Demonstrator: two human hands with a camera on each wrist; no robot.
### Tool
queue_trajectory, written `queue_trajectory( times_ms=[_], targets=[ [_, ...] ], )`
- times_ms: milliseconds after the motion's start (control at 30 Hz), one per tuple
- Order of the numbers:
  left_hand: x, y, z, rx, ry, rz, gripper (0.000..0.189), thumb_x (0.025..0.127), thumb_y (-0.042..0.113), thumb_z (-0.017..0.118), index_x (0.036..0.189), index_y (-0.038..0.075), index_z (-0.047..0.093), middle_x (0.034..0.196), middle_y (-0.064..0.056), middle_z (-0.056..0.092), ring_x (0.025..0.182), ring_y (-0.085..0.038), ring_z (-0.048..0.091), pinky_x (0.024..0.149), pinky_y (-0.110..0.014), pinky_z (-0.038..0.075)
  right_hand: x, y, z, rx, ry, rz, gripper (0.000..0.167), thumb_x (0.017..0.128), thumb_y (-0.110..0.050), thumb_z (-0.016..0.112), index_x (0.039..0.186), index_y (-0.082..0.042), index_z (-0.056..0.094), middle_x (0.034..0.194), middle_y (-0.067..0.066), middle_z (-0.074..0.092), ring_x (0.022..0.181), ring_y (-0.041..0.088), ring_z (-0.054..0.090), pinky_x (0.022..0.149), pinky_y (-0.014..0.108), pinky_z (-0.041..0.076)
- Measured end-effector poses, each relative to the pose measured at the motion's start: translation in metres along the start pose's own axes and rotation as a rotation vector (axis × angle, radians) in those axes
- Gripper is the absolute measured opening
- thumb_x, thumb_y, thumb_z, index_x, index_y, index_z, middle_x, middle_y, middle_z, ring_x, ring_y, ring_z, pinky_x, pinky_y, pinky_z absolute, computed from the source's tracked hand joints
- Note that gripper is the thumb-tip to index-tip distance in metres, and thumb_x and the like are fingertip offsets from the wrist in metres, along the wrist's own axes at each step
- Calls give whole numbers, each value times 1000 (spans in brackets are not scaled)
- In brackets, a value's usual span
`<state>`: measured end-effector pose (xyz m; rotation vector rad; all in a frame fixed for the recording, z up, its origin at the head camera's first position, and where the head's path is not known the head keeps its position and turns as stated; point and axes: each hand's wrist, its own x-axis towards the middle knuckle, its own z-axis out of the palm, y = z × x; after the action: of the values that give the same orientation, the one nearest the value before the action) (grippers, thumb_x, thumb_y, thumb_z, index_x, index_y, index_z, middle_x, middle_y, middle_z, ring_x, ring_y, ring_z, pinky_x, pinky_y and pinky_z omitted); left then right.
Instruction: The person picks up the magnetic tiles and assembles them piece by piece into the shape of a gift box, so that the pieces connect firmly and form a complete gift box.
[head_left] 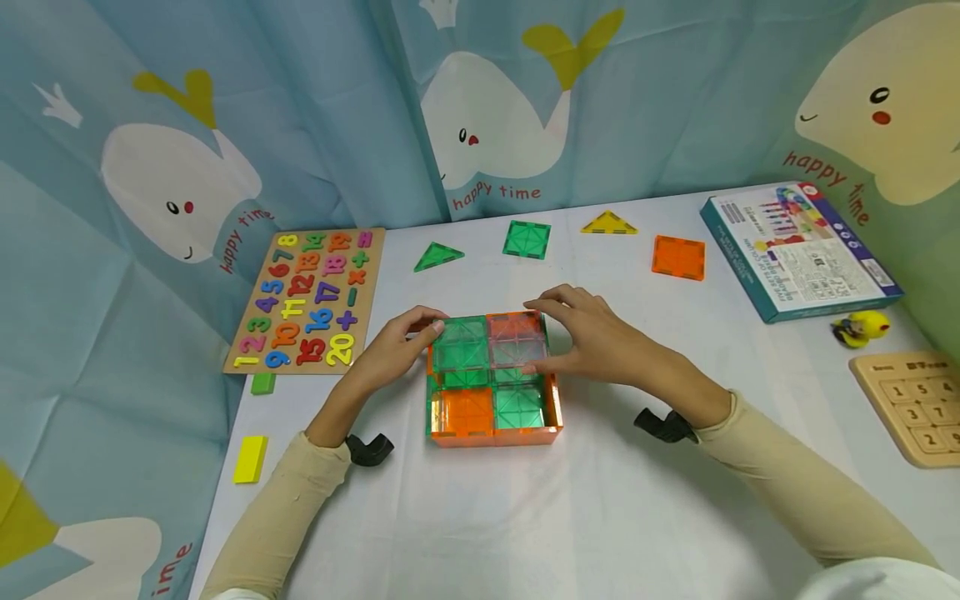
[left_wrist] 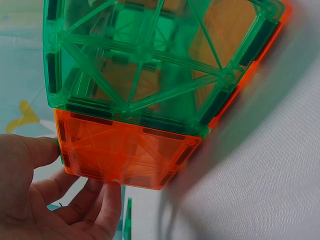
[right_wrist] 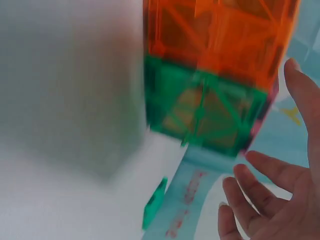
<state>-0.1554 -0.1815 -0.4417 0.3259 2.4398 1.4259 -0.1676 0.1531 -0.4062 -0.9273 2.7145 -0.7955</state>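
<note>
A low box of translucent magnetic tiles (head_left: 495,437) stands on the table, its walls made of orange and green squares. Over its back half lie a green square tile (head_left: 461,343) and a red one (head_left: 517,337); the front half is uncovered, showing orange and green floor tiles. My left hand (head_left: 393,354) holds the back left corner, thumb at the top edge and fingers against an orange wall tile (left_wrist: 125,150). Around the back right corner my right hand (head_left: 600,337) is spread, its thumb over the red tile. In the right wrist view those fingers (right_wrist: 265,195) look loosely extended.
Behind the box lie a green triangle (head_left: 438,256), a green square (head_left: 527,239), a yellow triangle (head_left: 609,222) and an orange square (head_left: 678,257). A number board (head_left: 300,300) and yellow block (head_left: 251,459) are left; a boxed set (head_left: 802,250), toy duck (head_left: 862,327) and wooden tray (head_left: 873,387) right.
</note>
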Motion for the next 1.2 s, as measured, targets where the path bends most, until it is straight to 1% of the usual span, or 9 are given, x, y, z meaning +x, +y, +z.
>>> queue_trajectory(
  times_ms=[133,267,333,500,600,700,833,1000,1200],
  targets=[
    [0,0,0,-1,-1,-2,36,113,34,51,139,12,61,143,-11,61,139,-36,53,117,-61,42,-1,19,-15,54,14,71,82,87,-49,87,152,-10,55,149,14,50,138,37,46,116,62,38],
    [0,1,0,-1,0,-8,36,113,34,51,139,12,61,144,-11,61,138,-36,53,116,-61,42,-1,51,-36,92,39,176,77,93,-44,82,154,-8,52,149,18,48,135,40,49,110,61,46],
    [0,1,0,-2,-3,-8,36,113,34,51,139,11,61,144,-11,61,138,-36,53,116,-61,42,-2,71,-47,108,52,231,78,95,-44,80,156,-7,48,150,22,46,132,44,49,108,62,46],
    [1,1,0,-8,-7,-8,36,113,33,51,140,11,61,145,-12,60,139,-36,53,117,-60,42,-7,128,-71,103,69,345,88,98,-46,75,162,-1,35,159,33,33,139,52,39,113,71,34],
    [2,1,0,-11,-2,-9,36,113,33,52,139,11,61,144,-12,61,138,-36,53,116,-60,43,-9,157,-80,90,40,428,96,98,-48,74,166,-1,24,164,36,23,141,54,31,116,75,28],
    [1,1,0,-9,0,-7,35,113,32,52,139,11,61,142,-12,62,137,-35,54,116,-59,43,-11,178,-83,71,-5,502,96,101,-40,72,166,2,15,164,39,17,137,55,28,116,76,29],
    [1,0,0,-6,0,-8,34,113,32,51,139,11,62,141,-11,62,136,-34,55,116,-57,43,-14,193,-82,39,-72,569,98,103,-34,69,164,10,6,160,42,18,134,57,28,117,75,28],
    [2,-1,0,-9,-3,-5,34,113,33,51,139,12,62,140,-11,63,136,-34,55,116,-57,44,-17,198,-85,34,-141,611,99,105,-36,65,162,13,-1,158,45,17,134,58,27,118,76,23],
    [1,-2,0,-5,0,-3,35,113,33,51,139,12,62,141,-11,63,136,-34,55,116,-57,44,-19,200,-88,-39,-143,606,98,103,-39,67,161,14,9,152,48,18,130,58,28,115,77,29]
  ],
)
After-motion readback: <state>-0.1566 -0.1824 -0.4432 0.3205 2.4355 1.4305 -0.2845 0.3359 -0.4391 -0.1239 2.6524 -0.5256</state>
